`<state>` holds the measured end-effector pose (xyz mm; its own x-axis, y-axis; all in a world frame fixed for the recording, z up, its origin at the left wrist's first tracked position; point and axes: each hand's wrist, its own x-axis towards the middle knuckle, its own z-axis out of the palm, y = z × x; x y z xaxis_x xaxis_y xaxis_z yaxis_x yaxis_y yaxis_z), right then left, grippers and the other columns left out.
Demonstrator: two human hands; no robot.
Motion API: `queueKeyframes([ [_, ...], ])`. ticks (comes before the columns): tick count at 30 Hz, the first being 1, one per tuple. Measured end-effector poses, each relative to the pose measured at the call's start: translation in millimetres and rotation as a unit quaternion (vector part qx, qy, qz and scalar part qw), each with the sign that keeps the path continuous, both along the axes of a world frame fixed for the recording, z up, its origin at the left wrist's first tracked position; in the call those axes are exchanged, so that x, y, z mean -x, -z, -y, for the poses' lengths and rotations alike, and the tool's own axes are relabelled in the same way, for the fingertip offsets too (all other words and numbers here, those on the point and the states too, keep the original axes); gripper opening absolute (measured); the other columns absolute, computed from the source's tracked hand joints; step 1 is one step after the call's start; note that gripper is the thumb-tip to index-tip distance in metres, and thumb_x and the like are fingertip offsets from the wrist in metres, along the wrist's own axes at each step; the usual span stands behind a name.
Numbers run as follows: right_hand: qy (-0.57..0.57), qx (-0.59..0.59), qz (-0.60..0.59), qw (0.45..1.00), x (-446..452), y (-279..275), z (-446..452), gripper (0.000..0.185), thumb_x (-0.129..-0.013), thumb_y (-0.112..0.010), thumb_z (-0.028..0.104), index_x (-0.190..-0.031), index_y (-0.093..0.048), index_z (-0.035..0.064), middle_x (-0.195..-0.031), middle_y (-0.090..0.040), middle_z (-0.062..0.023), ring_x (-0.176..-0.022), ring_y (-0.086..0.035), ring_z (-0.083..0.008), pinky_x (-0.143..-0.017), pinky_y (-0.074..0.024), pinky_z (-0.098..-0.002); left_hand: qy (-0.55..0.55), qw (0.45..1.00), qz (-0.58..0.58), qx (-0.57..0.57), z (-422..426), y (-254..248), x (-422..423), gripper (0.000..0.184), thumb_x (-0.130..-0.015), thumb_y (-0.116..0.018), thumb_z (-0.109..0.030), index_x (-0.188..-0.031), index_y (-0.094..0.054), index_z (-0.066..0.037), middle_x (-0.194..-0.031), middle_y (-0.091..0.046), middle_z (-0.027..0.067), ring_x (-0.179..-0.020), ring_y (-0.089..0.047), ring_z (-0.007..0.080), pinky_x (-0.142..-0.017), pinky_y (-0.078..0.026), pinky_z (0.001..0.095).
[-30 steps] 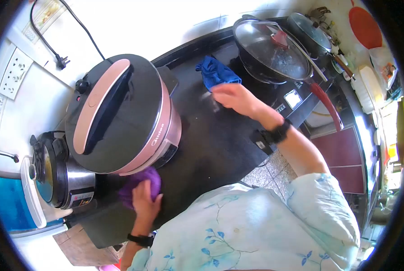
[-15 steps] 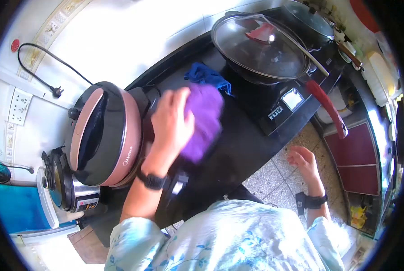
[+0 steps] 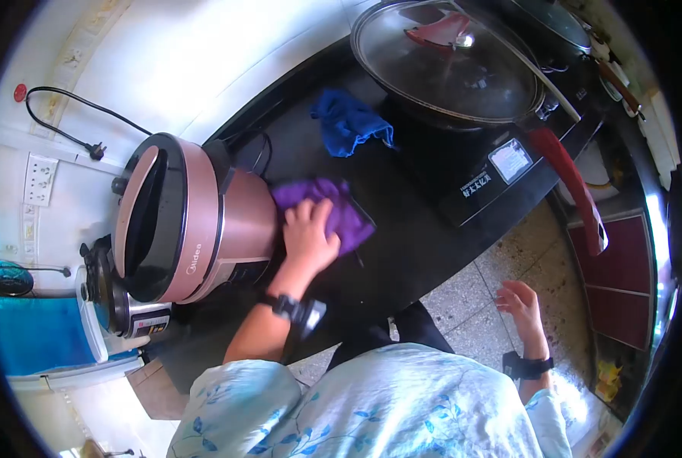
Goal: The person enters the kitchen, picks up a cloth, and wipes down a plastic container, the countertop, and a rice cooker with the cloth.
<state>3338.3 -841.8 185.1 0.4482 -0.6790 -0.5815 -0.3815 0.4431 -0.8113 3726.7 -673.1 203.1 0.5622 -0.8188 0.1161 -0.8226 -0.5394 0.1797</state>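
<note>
A purple cloth [image 3: 350,220] lies spread on the black countertop [image 3: 387,259], against the side of a pink and black rice cooker [image 3: 242,217]. My left hand [image 3: 308,235] presses down on this cloth with bent fingers and holds it to the surface. Off the counter's front edge, over the floor, my right hand [image 3: 521,307] hangs with loosely curled fingers apart and nothing in them. A crumpled blue cloth [image 3: 349,126] sits farther back on the counter, apart from both hands.
A lidded wok [image 3: 448,76] with a red handle [image 3: 574,183] stands on a cooktop [image 3: 501,164]; the handle juts past the counter edge. Left of the rice cooker is a second cooker [image 3: 116,301]. An unplugged power cord [image 3: 89,107] hangs on the wall.
My left hand has brought the purple cloth down onto the counter beside the rice cooker. My right hand stays about where it was. The view has shifted slightly.
</note>
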Motion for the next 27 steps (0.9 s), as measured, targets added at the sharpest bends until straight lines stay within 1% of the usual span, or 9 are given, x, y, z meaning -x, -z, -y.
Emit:
queueKeyframes([
  [9,-0.081,0.044,-0.035,0.995,-13.9,-11.4,-60.2,0.025,-0.086,-0.053,0.014,-0.107,-0.054,0.0009,-0.09,-0.061,-0.0045,-0.078,-0.057,-0.0119,-0.065,-0.0465,-0.0249,0.247,0.888,-0.373,-0.107,-44.5,-10.9,104.0,0.042,-0.062,-0.063,-0.021,-0.102,-0.055,-0.012,-0.095,-0.057,0.0146,-0.086,-0.057,0.0317,-0.074,-0.047,0.0392],
  [10,-0.091,0.043,-0.048,0.994,-8.6,-16.4,-69.6,0.024,-0.086,-0.052,0.013,-0.107,-0.054,0.0013,-0.09,-0.061,-0.0044,-0.078,-0.057,-0.0118,-0.066,-0.0465,-0.0248,0.303,0.845,-0.431,-0.09,-39.5,-2.6,106.8,0.039,-0.064,-0.063,-0.015,-0.102,-0.055,-0.008,-0.096,-0.059,0.0119,-0.085,-0.059,0.0264,-0.074,-0.047,0.0345],
  [13,-0.08,0.071,-0.018,0.994,23.1,-10.8,-87.5,0.023,-0.085,-0.051,0.007,-0.108,-0.055,0.0025,-0.088,-0.061,-0.0041,-0.076,-0.055,-0.01,-0.064,-0.0461,-0.025,0.208,0.524,-0.812,-0.148,-16.2,22.1,134.5,0.046,-0.068,-0.06,-0.001,-0.113,-0.05,-0.003,-0.1,-0.056,0.0053,-0.088,-0.052,0.0124,-0.078,-0.044,0.0248],
  [16,-0.054,0.109,-0.103,0.987,43.6,-34.6,-103.6,0.026,-0.085,-0.055,0.014,-0.108,-0.056,0.0032,-0.085,-0.062,-0.005,-0.075,-0.056,-0.01,-0.064,-0.0458,-0.0252,0.349,0.581,-0.727,-0.107,5.3,19.7,171.3,0.051,-0.064,-0.056,0.004,-0.115,-0.049,-0.002,-0.103,-0.055,0.0061,-0.094,-0.051,0.0126,-0.083,-0.042,0.0257],
  [21,0.024,0.147,-0.119,0.982,94.4,-35.0,-142.7,0.03,-0.085,-0.057,0.019,-0.109,-0.055,0.003,-0.093,-0.063,-0.0107,-0.083,-0.06,-0.0151,-0.071,-0.0479,-0.0274,0.278,0.434,-0.857,-0.014,-1.9,-27.0,179.9,0.051,-0.067,-0.054,0.011,-0.116,-0.05,-0.006,-0.11,-0.056,0.0077,-0.101,-0.054,0.0189,-0.09,-0.042,0.0318],
  [22,0.045,0.14,-0.122,0.982,101.2,-36.4,-152.0,0.03,-0.085,-0.057,0.02,-0.109,-0.055,0.0026,-0.093,-0.063,-0.0108,-0.083,-0.06,-0.0153,-0.071,-0.048,-0.0276,0.239,0.482,-0.843,-0.008,1.7,-26.7,190.3,0.046,-0.07,-0.055,0.007,-0.114,-0.051,-0.005,-0.107,-0.058,0.0077,-0.098,-0.056,0.0197,-0.088,-0.042,0.031],
  [24,0.041,0.165,-0.123,0.978,128.2,-41.1,-133.3,0.03,-0.085,-0.057,0.02,-0.109,-0.055,0.0022,-0.093,-0.063,-0.0107,-0.083,-0.06,-0.0152,-0.072,-0.048,-0.0275,0.325,0.78,-0.534,-0.025,30.2,35.3,214.8,0.038,-0.074,-0.055,0.005,-0.111,-0.053,-0.004,-0.102,-0.06,0.0064,-0.093,-0.057,0.0187,-0.086,-0.042,0.0304],
  [26,0.07,0.183,-0.131,0.972,146.3,-47.8,-141.4,0.03,-0.085,-0.057,0.02,-0.108,-0.055,0.0017,-0.092,-0.063,-0.0106,-0.083,-0.06,-0.0152,-0.072,-0.048,-0.0274,0.384,0.778,-0.493,-0.069,36.3,64.0,222.0,0.03,-0.078,-0.054,0.001,-0.108,-0.055,-0.003,-0.099,-0.061,0.0054,-0.09,-0.056,0.0164,-0.083,-0.043,0.03],
  [27,0.098,0.16,-0.113,0.976,158.5,-46.9,-149.1,0.03,-0.085,-0.056,0.02,-0.108,-0.055,0.0015,-0.093,-0.063,-0.0104,-0.083,-0.06,-0.0152,-0.072,-0.048,-0.0274,0.372,0.689,-0.621,-0.035,31.5,43.5,236.9,0.026,-0.081,-0.053,-0.002,-0.106,-0.056,-0.003,-0.1,-0.06,0.0057,-0.09,-0.057,0.0164,-0.081,-0.044,0.0303],
])
